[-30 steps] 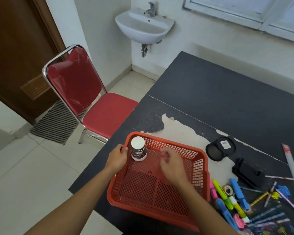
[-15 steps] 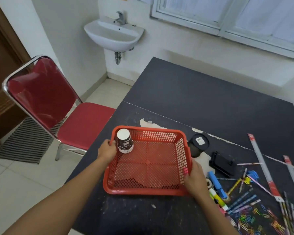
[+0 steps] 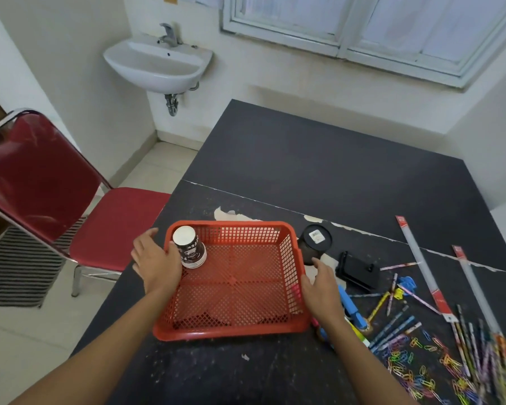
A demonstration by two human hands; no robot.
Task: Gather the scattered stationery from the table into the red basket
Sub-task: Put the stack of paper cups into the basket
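Dark, scuffed worktop (image 3: 304,159) carries the red basket (image 3: 231,331) near its left edge, with stationery (image 3: 398,324) strewn toward the right edge. Left hand (image 3: 155,264) and right hand (image 3: 322,285) flank the basket's side walls, fingers loose, gripping nothing. A careless nudge could slide the basket off that edge or topple the paper cups (image 3: 189,251) inside. The paper clips (image 3: 415,372) may slip through the mesh.

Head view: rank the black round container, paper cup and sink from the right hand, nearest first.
1. Black round container, just beyond the fingers of the right hand.
2. Paper cup, in the red basket's far left corner.
3. Sink, on the far wall.
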